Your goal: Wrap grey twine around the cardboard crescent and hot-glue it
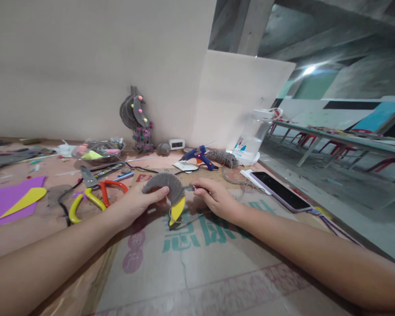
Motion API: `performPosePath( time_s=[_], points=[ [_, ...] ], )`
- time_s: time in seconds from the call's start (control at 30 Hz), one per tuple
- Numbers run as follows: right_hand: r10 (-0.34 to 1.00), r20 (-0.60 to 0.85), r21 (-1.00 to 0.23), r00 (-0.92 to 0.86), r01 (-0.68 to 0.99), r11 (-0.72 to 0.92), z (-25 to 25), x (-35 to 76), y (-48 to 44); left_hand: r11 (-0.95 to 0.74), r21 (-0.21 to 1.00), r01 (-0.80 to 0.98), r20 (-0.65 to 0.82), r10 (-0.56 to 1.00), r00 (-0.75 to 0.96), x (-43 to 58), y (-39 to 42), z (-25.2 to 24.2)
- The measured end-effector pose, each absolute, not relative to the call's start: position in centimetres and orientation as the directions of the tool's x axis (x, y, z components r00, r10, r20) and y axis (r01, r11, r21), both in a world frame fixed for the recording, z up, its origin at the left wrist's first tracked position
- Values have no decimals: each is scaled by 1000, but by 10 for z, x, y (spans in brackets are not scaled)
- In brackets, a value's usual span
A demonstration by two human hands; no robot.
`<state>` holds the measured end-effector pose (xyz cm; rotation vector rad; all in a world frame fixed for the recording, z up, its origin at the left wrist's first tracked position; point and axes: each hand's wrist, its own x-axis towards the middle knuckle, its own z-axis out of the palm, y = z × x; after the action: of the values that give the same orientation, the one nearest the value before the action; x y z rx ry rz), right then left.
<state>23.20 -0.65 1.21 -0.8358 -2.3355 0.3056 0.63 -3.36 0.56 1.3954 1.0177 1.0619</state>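
My left hand (148, 199) grips a curved crescent piece (166, 181), its thumb pressed on the front. Grey yarn is wound closely round most of the crescent, and its lower tip shows bare yellow (177, 211). Just right of the crescent, my right hand (210, 193) has its fingers closed on grey yarn, with a small grey bundle at the fingertips near the crescent's edge. A loose strand loops below, from the yellow tip toward my right hand. Both hands are above a printed cardboard sheet (151, 272).
Yellow-handled pliers (74, 208), orange-handled scissors (103, 193) and purple sheets (9, 202) lie left. Behind are a blue glue gun (197, 153), a yarn skein (222, 158), a clear jug (252, 136) and a pinned grey moon ornament (130, 113). A phone (279, 189) lies right.
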Motion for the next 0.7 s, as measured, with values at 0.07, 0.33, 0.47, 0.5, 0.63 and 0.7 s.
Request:
performPosePath(
  time_s=[0.07,0.33,0.47,0.5,0.63,0.7],
  points=[
    [639,493,-413,-590,488,769,13,232,-7,-78,997,22,70,966,249,7,-34,6],
    [677,514,-455,-526,502,735,14,234,-5,-63,998,5,59,963,262,7,-35,8],
    [675,492,-455,-550,499,738,14,233,-5,-75,997,0,72,966,248,8,-35,7],
    [672,485,-455,-559,495,740,14,233,-6,-74,997,-2,72,966,249,8,-34,7],
    [667,470,-441,-578,501,745,13,232,-6,-75,997,12,69,962,266,7,-33,7],
    [657,473,-427,-587,500,754,13,232,-6,-77,997,29,66,960,271,6,-33,7]
  ],
)
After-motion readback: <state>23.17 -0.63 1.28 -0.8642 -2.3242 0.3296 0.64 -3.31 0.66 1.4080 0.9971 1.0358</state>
